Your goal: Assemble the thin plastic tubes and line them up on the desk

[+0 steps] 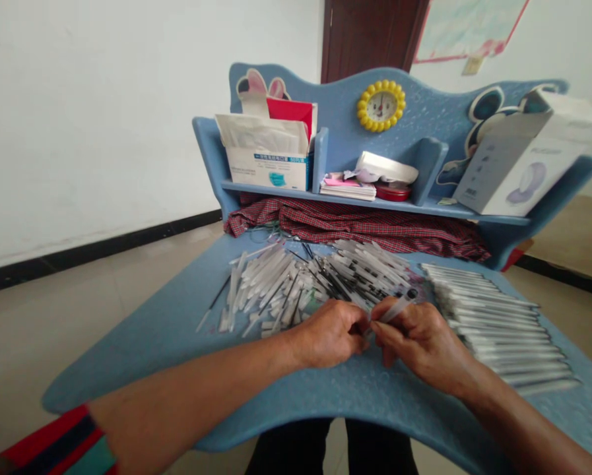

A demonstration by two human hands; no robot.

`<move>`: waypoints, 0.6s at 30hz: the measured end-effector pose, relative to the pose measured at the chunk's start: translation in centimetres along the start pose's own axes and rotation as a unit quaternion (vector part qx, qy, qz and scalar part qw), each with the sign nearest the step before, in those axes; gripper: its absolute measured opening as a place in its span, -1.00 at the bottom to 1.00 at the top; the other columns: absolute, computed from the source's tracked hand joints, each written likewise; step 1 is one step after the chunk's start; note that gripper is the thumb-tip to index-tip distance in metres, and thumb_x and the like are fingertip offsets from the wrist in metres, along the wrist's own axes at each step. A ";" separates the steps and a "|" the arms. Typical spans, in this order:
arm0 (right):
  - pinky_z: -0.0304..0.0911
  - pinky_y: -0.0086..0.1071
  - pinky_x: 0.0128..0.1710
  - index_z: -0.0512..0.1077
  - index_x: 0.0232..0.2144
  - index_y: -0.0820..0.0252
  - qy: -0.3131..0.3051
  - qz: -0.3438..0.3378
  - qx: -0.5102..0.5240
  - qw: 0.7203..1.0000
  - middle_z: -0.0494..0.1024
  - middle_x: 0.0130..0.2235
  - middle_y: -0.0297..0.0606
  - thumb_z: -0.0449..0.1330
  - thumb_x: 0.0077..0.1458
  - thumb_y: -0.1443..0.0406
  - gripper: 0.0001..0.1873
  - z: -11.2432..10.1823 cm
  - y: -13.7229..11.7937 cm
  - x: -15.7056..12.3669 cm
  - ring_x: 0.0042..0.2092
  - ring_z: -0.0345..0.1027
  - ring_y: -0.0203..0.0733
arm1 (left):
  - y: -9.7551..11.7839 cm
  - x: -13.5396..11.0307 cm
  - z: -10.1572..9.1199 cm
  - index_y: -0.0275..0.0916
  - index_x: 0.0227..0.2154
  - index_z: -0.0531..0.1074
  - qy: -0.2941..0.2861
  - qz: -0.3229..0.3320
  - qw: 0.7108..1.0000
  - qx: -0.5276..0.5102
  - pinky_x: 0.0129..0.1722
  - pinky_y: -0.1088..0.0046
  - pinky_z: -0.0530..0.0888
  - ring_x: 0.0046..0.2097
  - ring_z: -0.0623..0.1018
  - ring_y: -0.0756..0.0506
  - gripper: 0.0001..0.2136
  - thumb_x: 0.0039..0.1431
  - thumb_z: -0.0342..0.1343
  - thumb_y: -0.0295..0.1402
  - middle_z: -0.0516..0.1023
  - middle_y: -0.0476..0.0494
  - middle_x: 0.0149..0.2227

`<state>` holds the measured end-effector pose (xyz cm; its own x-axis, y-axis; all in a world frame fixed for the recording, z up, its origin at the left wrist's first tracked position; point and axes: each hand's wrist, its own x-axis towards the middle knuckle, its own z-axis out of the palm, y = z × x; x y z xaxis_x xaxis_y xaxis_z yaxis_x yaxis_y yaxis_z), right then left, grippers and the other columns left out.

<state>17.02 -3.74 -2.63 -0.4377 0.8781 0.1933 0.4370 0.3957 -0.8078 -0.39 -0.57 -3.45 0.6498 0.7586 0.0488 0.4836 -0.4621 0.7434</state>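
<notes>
Near the front edge of the blue desk (286,389), my two hands meet. My right hand (414,336) pinches a translucent pen barrel (393,309) with a dark end that points up and to the right. My left hand (332,333) is closed at the barrel's lower end; what its fingers grip is hidden. Just beyond my hands lies a loose heap of frosted pen barrels (263,277). Dark thin refills (328,277) are mixed into it. To the right of my right hand, many pens (508,330) lie side by side in a neat row.
A shelf along the back holds a mask box (268,168), a white carton (518,158), small booklets (348,190) and a red round tin (393,192). A yellow-rimmed clock (381,106) sits on the backboard. Folded plaid cloth (355,227) lies under the shelf.
</notes>
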 end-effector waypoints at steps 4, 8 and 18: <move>0.19 -0.49 -0.57 0.34 -0.44 0.21 0.000 0.001 0.000 1.000 0.41 -0.61 -0.38 0.01 0.15 0.33 -0.84 0.0 -0.1 -0.1 -0.58 0.33 -0.34 | 0.2 0.0 0.0 -0.31 -0.53 0.43 -0.004 -0.020 1.000 0.001 -0.50 0.56 0.24 -0.47 0.40 0.01 -0.91 -0.15 0.05 -0.51 0.35 0.04 -0.58; 0.21 -0.49 -0.56 0.35 -0.40 0.21 0.005 -0.007 -0.018 1.000 0.42 -0.60 -0.38 0.01 0.15 0.33 -0.86 0.1 0.0 0.0 -0.57 0.33 -0.34 | 0.1 0.1 0.0 -0.31 -0.53 0.41 -0.014 -0.016 1.000 -0.001 -0.50 0.56 0.25 -0.45 0.41 0.00 -0.93 -0.15 0.05 -0.50 0.36 0.04 -0.57; 0.23 -0.46 -0.59 0.29 -0.42 0.21 0.009 0.017 0.070 0.997 0.41 -0.61 -0.39 0.04 0.15 0.24 -0.83 0.2 0.5 0.4 -0.61 0.36 -0.31 | 0.7 -0.1 -0.2 -0.32 -0.54 0.41 -0.008 -0.064 0.998 -0.019 -0.52 0.58 0.24 -0.49 0.39 0.04 -0.94 -0.17 0.14 -0.53 0.37 0.07 -0.60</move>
<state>16.89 -3.22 -3.11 -0.4087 0.8961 0.1733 0.3366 0.3245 -0.8839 -0.21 -0.89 -2.78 0.5934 0.8027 -0.0587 0.5411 -0.3439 0.7674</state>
